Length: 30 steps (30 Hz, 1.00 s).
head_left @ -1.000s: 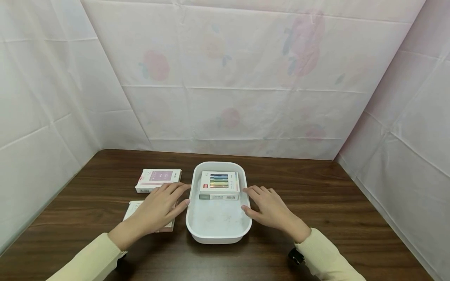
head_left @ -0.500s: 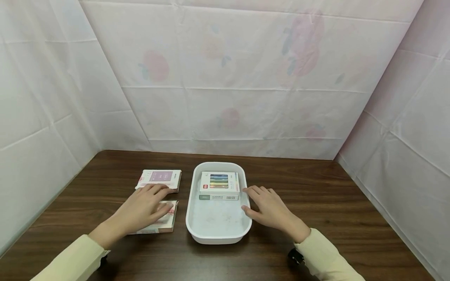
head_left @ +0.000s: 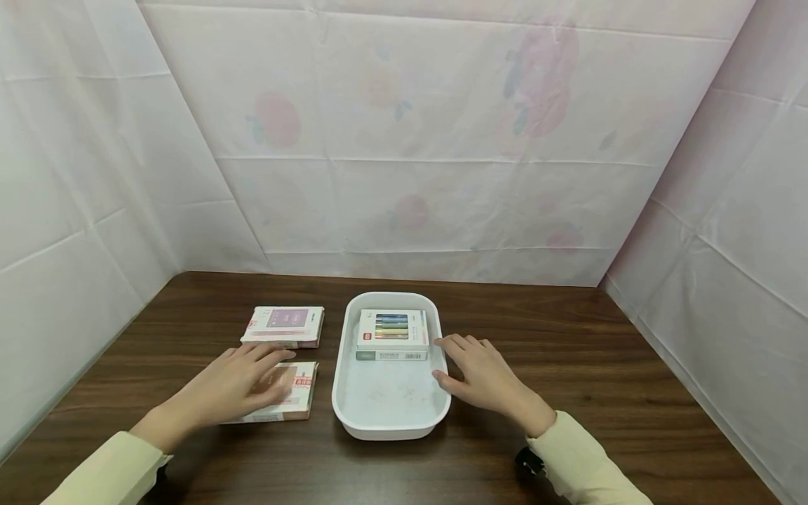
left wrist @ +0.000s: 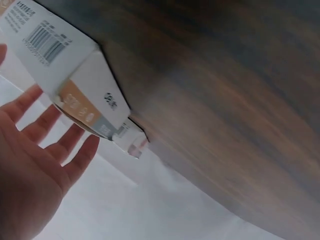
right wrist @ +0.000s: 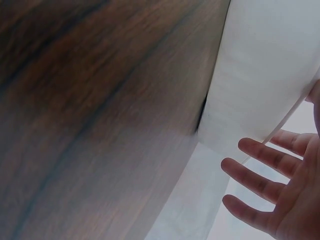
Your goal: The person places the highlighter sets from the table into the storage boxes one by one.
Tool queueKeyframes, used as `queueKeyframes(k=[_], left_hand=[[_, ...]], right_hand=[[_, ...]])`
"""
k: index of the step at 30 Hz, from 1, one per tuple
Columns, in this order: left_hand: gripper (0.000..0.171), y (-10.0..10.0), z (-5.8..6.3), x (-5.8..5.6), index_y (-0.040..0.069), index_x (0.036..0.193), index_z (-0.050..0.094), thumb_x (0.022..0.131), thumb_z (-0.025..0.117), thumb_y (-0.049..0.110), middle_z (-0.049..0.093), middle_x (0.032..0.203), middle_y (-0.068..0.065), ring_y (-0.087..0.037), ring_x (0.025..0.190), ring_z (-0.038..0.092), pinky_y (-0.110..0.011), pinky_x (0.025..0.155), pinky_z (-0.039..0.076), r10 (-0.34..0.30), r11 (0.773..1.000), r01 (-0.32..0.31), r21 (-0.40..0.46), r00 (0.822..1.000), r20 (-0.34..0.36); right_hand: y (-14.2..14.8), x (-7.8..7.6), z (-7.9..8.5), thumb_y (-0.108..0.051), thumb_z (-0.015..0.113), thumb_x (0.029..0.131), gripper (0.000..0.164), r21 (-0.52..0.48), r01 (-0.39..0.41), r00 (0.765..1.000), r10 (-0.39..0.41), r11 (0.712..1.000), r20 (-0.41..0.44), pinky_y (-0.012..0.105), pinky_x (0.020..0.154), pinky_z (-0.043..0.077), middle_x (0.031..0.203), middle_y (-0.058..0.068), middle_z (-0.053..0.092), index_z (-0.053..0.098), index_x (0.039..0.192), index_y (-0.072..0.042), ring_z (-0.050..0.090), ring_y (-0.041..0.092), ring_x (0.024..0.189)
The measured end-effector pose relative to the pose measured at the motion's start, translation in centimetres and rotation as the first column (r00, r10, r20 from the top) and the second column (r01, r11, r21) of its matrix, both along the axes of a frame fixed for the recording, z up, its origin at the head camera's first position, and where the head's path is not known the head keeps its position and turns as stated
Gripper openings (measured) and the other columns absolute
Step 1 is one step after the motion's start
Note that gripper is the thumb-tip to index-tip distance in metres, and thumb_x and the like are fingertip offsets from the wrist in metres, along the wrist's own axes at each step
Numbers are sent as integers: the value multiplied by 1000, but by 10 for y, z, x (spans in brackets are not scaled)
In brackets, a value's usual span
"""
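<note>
Over the nearer flat box [head_left: 297, 396], white with an orange-brown panel, hovers my left hand [head_left: 230, 386], its fingers spread and holding nothing. The left wrist view shows its fingers beside that box's end [left wrist: 92, 95]; whether they touch it I cannot tell. My right hand [head_left: 482, 375] rests with loosely bent fingers at the right rim of a white tray [head_left: 391, 429]. In the right wrist view the fingertips are close to the tray's outer wall [right wrist: 250, 65]. A white box with a picture of coloured pens [head_left: 393, 330] lies in the far half of the tray.
Behind the nearer box lies another flat white box with a purple panel [head_left: 287, 319]. All stand on a dark wooden table [head_left: 536, 315]. Pale patterned cloth [head_left: 404, 140] hangs behind the table and along both sides.
My left hand has moved left and toward me, away from the tray's left rim to above the nearer box. The right hand has stayed at the tray.
</note>
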State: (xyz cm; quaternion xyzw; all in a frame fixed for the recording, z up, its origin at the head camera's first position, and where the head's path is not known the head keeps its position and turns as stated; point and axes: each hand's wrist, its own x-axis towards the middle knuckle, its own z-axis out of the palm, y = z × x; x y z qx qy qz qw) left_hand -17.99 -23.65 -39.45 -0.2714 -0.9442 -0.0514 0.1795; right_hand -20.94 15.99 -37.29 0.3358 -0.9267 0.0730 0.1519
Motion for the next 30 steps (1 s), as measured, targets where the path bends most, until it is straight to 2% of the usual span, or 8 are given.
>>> queueKeyframes(k=[10,18,30], left_hand=[[67,-9,-6,4,16,122,56,74,59,63,57,116,7,-16,104,55,-41,77,45,-100,995,100,8,995,11],[80,-12,-8,5,15,125,54,68,60,70,56,118,7,-15,105,54,-41,77,44,-99,995,99,2,994,41],[84,-11,-4,3,12,127,51,67,61,70,57,118,4,-17,106,55,-42,78,44,-107,994,110,-22,989,103]], right_hand=[[0,0,-1,-41,55,85,45,-14,6,1000,-6,1000,16,37,76,44,118,-2,59,55,122,-15,57,19,99],[0,0,-2,-42,53,86,45,-15,11,1000,-11,1000,24,38,77,44,118,-3,58,54,124,-16,57,19,103],[0,0,-3,-41,54,86,44,-27,10,1000,-10,1000,25,39,78,44,118,-3,58,55,122,-15,56,20,103]])
